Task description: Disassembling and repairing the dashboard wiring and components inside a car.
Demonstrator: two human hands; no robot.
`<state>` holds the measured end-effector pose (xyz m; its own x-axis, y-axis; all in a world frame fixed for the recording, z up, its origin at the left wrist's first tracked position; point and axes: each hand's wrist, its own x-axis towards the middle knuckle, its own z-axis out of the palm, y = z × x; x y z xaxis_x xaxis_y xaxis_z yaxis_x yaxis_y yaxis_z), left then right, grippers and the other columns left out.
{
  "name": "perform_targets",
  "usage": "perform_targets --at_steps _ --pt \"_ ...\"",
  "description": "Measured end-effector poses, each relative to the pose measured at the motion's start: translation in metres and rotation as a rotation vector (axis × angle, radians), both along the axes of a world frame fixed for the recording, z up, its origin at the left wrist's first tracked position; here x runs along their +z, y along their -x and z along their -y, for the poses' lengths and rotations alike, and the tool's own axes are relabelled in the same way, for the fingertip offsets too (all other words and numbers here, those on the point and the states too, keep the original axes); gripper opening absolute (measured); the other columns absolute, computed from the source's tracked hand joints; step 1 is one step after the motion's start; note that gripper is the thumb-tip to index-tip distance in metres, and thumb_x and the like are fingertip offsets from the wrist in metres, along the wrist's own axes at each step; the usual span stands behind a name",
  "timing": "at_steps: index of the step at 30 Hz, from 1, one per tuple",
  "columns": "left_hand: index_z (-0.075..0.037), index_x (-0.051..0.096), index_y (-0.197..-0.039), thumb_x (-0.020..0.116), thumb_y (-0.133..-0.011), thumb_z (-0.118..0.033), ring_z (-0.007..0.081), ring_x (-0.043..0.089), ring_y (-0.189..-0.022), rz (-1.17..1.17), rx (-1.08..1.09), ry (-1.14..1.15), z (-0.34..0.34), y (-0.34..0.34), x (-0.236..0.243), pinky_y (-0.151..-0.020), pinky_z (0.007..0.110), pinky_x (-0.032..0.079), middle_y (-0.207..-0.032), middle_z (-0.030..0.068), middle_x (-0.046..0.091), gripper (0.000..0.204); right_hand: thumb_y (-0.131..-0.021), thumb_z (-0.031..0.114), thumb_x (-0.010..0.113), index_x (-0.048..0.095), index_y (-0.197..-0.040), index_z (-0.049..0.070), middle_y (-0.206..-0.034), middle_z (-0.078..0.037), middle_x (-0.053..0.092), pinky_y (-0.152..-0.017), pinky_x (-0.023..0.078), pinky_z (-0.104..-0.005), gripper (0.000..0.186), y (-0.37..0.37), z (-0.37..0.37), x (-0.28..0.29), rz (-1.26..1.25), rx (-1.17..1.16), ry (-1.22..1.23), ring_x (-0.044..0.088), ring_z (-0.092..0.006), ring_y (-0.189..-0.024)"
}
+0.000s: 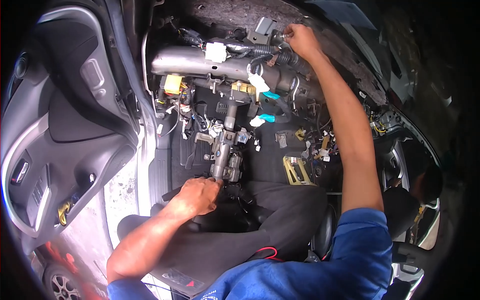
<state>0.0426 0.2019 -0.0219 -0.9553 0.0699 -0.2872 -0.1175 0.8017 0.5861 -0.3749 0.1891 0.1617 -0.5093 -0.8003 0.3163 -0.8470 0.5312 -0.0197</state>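
My left hand is closed around the lower end of the metal steering column, which runs down from the long crossbeam of the stripped dashboard. High on the right, my right hand has its fingers pinched at a small part beside a dark bracket; what they hold is too small to name. Near that hand run a black corrugated harness and a white connector. Lower on the beam hang a yellow connector block and wires with teal-wrapped plugs.
The open car door fills the left, with the sill beside it. A yellow-green bracket lies on the footwell floor. Loose wiring bunches right of centre. Another person is partly visible at the far right. My legs cross the lower middle.
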Motion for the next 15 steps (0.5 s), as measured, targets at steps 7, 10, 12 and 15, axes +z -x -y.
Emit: perform_targets --at_steps 7,10,12,15 --pt "0.002 0.053 -0.119 0.074 -0.068 -0.014 0.0367 0.060 -0.104 0.022 -0.016 -0.028 0.001 0.002 -0.008 -0.088 0.044 0.051 -0.108 0.0193 0.062 0.057 -0.078 0.021 0.072 0.066 -0.108 0.004 -0.106 -0.021 0.067 -0.088 0.050 -0.0450 0.034 -0.006 0.003 0.003 -0.076 -0.061 -0.143 0.063 -0.0374 -0.102" --pt "0.002 0.053 -0.118 0.074 -0.068 -0.015 0.0368 0.061 -0.103 0.001 -0.019 -0.036 0.001 0.000 -0.008 -0.087 0.044 0.051 -0.107 0.0190 0.063 0.056 -0.078 0.024 0.073 0.066 -0.106 0.003 -0.106 -0.021 0.067 -0.087 0.050 -0.0452 0.035 -0.002 0.004 0.001 -0.080 -0.105 -0.147 0.063 -0.0378 -0.101" --pt "0.001 0.054 -0.118 0.074 -0.069 -0.015 0.0369 0.061 -0.103 0.002 -0.018 -0.044 0.001 0.002 -0.005 -0.087 0.045 0.051 -0.106 0.0189 0.063 0.055 -0.079 0.025 0.073 0.067 -0.105 0.002 -0.105 -0.021 0.067 -0.087 0.050 -0.0452 0.036 0.004 0.003 0.002 -0.089 -0.120 -0.129 0.063 -0.0379 -0.101" --pt "0.000 0.054 -0.118 0.073 -0.069 -0.014 0.0369 0.061 -0.102 0.063 -0.037 -0.054 0.001 0.006 0.000 -0.085 0.045 0.051 -0.105 0.0187 0.063 0.055 -0.078 0.026 0.074 0.067 -0.104 0.002 -0.105 -0.022 0.067 -0.087 0.050 -0.0455 0.036 0.000 0.006 0.002 -0.061 -0.132 -0.115 0.064 -0.0376 -0.100"
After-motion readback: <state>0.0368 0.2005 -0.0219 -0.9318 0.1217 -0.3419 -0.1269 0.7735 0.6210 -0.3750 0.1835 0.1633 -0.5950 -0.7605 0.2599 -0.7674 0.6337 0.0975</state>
